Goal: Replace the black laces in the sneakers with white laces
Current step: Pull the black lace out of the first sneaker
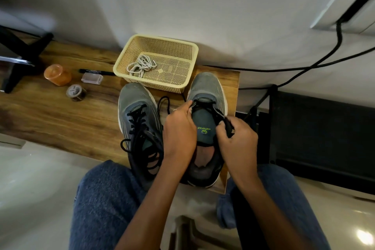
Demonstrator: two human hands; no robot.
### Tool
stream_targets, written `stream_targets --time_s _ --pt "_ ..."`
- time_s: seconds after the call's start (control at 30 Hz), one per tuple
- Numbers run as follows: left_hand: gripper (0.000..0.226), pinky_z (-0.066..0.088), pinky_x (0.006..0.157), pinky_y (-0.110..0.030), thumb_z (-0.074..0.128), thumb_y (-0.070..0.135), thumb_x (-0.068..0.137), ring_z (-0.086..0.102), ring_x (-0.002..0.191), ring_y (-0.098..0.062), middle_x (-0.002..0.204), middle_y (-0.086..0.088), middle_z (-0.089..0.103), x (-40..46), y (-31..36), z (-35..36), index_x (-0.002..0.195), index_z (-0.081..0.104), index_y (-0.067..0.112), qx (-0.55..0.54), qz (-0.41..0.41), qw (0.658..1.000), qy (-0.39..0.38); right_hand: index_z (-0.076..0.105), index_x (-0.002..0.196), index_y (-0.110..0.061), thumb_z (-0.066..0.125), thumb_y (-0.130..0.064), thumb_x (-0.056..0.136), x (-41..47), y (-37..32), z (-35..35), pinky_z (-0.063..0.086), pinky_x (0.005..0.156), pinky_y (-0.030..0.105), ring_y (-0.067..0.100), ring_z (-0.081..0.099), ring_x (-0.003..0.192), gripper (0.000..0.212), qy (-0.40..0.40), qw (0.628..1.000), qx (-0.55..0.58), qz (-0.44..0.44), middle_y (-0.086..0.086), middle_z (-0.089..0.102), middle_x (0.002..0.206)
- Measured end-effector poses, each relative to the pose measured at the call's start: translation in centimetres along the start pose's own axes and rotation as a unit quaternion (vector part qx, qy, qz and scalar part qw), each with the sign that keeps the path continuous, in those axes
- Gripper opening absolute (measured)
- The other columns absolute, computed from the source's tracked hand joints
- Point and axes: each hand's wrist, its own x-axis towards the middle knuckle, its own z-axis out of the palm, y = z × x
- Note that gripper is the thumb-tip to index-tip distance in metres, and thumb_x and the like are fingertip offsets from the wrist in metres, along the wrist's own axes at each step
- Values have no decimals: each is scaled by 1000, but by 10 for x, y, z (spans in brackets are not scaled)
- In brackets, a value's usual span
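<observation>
While left hand (179, 128) steadies right sneaker (207, 95), right hand (236, 140) pinches black lace (228, 126).

Both bare forearms are extended forward from the lower edge of the view. The left hand (179, 128) is held knuckles up, its fingertips pinched together. The right hand (236, 140) is curled, with thumb and fingers closed in a pinch.

Head camera looks steeply down, close, somewhat blurred.
</observation>
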Motion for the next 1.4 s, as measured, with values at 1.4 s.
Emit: stream_targets --time_s 1.4 --pt "29 0 115 -57 72 22 78 47 126 -22 116 8 66 0 4 8 107 71 27 159 206 963 68 67 98 -10 58 -15 87 -7 -8 2 33 62 23 7 48 75 14 -9 998 -60 -4 2 63 89"
